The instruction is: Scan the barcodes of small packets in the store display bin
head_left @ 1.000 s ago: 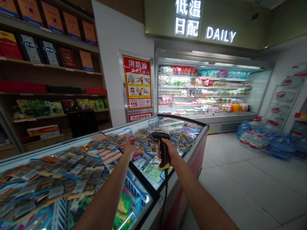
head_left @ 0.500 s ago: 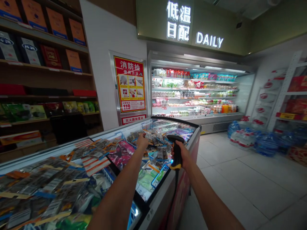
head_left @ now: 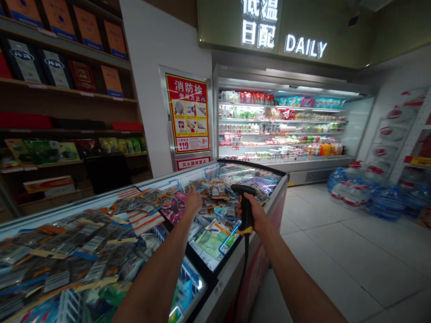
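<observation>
My right hand [head_left: 254, 210] is wrapped round the grip of a black and yellow barcode scanner [head_left: 246, 214], its head tilted toward the left and its cable hanging down. Stretched out over the chest freezer [head_left: 218, 278], my left hand [head_left: 194, 200] is curled closed among small packets; what its fingers hold, if anything, is hidden. Several dark flat packets [head_left: 217, 190] with orange and blue edges lie just beyond it. A pink bag [head_left: 173, 208] is close by on its left. Below the scanner, a green bag [head_left: 209, 242] shows through the freezer's glass.
More flat packets [head_left: 81, 251] cover the freezer's left part. Behind it stand a shelf rack [head_left: 74, 96] with boxes and a lit refrigerated display [head_left: 283, 159]. Bottled water packs [head_left: 350, 193] sit on the tiled floor [head_left: 323, 251] at right.
The view has shifted, so the background sits further right. My left hand has drawn slightly left and nearer. The scanner stays in my right hand.
</observation>
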Demonstrator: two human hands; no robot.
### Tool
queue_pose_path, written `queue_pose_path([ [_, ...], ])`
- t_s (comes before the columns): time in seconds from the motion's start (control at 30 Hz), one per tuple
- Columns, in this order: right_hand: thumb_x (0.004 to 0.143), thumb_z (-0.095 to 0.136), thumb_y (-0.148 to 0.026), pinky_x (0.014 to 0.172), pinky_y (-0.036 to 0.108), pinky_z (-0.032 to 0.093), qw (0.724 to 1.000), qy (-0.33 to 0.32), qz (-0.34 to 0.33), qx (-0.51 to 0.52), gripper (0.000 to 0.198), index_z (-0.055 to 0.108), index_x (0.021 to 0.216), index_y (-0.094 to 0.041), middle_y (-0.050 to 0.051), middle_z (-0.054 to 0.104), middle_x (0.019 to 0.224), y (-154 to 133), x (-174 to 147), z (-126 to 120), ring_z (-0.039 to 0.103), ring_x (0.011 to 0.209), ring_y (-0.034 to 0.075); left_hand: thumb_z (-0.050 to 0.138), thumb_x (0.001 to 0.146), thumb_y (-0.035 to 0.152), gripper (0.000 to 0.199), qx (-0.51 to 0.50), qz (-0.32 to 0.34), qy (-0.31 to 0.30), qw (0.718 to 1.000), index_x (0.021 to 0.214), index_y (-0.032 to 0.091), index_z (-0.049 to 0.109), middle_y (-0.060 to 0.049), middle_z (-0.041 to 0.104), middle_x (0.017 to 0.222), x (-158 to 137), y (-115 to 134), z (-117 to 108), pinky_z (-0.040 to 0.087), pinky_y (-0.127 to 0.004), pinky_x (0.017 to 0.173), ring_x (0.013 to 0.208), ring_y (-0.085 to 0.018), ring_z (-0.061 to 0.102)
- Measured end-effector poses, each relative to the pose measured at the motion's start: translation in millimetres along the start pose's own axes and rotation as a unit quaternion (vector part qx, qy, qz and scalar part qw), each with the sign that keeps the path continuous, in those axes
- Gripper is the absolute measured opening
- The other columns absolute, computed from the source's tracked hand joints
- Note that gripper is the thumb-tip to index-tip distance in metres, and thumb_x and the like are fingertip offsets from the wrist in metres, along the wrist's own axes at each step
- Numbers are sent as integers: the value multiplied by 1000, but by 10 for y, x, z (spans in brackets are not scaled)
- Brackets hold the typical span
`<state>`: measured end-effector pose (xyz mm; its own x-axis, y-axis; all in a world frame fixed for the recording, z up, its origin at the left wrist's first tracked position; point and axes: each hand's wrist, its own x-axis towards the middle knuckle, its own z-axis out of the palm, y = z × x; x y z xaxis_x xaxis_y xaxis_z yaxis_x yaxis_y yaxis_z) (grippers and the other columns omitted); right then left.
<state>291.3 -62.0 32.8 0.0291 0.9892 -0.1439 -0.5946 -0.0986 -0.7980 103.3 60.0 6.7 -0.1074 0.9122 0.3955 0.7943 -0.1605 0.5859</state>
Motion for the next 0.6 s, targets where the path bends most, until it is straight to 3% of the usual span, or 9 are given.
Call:
queue_pose_path([
  [0.17, 72, 49, -38, 34, 20, 36, 999, -21, 31, -26, 22, 49, 64, -17, -2, 49, 46, 153, -41, 250, 44, 37, 9, 41, 71, 13, 48, 98, -69, 44, 992, 120, 14, 42, -15, 38, 129, -131, -577, -446, 27, -47, 95, 121, -27, 31],
  [0.27, 72, 49, -39, 35, 20, 36, 998, -35, 34, -32, 22, 50, 66, -17, -3, 50, 47, 256, -22, 365, 44, 37, 9, 42, 73, 21, 50, 151, -112, 32, 982, 123, 17, 38, -14, 31, 135, -182, -896, -618, 19, -56, 95, 125, -30, 21],
  [0.37, 72, 50, -39, 35, 20, 35, 997, -43, 52, -36, 22, 51, 69, -17, -3, 51, 47, 335, 14, 437, 45, 37, 8, 41, 74, 28, 46, 175, -117, 1, 978, 120, 20, 42, -13, 33, 134, -203, -1117, -690, 16, -60, 93, 126, -32, 19],
  [0.5, 72, 50, -38, 35, 20, 36, 996, -54, 59, -44, 22, 51, 70, -16, -3, 51, 47, 387, 32, 496, 46, 37, 9, 37, 77, 31, 37, 207, -89, -12, 974, 109, 20, 50, -15, 47, 122, -222, -1201, -729, 13, -62, 92, 120, -32, 30],
  [0.6, 72, 51, -38, 34, 21, 36, 995, -62, 59, -45, 22, 52, 70, -16, -3, 51, 47, 419, 33, 535, 46, 36, 9, 35, 78, 29, 30, 215, -76, -23, 973, 97, 19, 55, -12, 62, 96, -262, -1170, -779, 10, -60, 93, 103, -30, 49],
])
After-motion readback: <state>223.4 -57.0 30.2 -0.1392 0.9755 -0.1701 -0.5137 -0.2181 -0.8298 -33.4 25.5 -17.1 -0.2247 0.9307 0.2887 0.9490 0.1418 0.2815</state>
